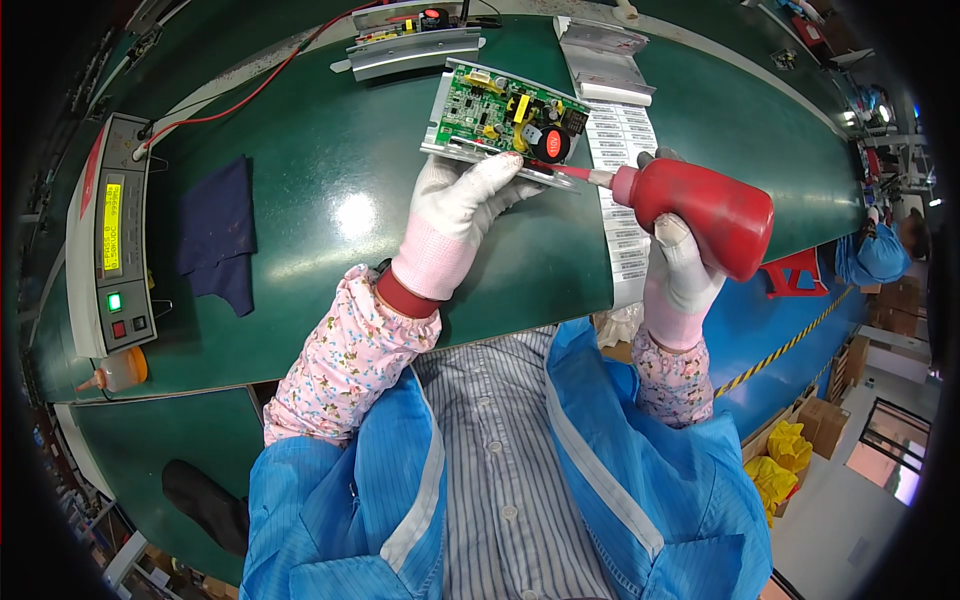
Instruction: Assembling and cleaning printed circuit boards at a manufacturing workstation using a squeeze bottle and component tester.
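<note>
Both hands wear white gloves with pink cuffs. My left hand (458, 215) is closed on the near edge of a green circuit board (500, 112) set in a metal bracket, holding it tilted above the bench. A round black part with a red spot and several yellow parts stand on the board. My right hand (680, 265) is wrapped round a red squeeze bottle (705, 212), lying on its side in the air. Its thin red nozzle points left and reaches the board's near edge by my left fingers; whether the tip touches cannot be made out.
A tester with a lit yellow display (115, 235) stands at left, a red cable running from it. Nearby are a dark blue cloth (222, 235) and a small orange-capped bottle (125, 370). A label sheet (625, 250), metal bracket (605, 60) and another board unit (415, 50) lie on the green bench.
</note>
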Tool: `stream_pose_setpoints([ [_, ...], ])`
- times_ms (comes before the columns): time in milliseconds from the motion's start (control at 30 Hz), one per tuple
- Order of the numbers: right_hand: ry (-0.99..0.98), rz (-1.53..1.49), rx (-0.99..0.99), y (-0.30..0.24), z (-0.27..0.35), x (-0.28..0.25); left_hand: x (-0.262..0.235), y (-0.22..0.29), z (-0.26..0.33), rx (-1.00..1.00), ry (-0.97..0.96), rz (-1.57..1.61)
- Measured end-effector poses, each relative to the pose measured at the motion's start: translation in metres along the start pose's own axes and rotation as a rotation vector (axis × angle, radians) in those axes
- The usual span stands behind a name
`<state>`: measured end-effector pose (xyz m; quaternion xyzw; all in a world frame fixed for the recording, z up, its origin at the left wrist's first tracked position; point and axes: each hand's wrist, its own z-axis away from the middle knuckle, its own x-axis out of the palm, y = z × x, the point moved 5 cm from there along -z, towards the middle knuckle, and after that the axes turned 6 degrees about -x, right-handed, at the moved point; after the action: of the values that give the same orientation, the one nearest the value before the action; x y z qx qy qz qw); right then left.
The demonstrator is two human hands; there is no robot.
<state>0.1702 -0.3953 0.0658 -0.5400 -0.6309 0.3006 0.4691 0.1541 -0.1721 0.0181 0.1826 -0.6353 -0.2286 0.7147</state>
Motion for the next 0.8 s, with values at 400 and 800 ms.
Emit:
stream_pose_setpoints([
  [400, 0.078, -0.587, 0.242, -0.003, -0.004, 0.020, -0.002, 0.005, -0.002, -0.041, -0.161, 0.183],
  [800, 0.014, -0.981, 0.192, -0.058, -0.039, -0.001, 0.008, 0.014, 0.004, -0.003, -0.327, 0.009],
])
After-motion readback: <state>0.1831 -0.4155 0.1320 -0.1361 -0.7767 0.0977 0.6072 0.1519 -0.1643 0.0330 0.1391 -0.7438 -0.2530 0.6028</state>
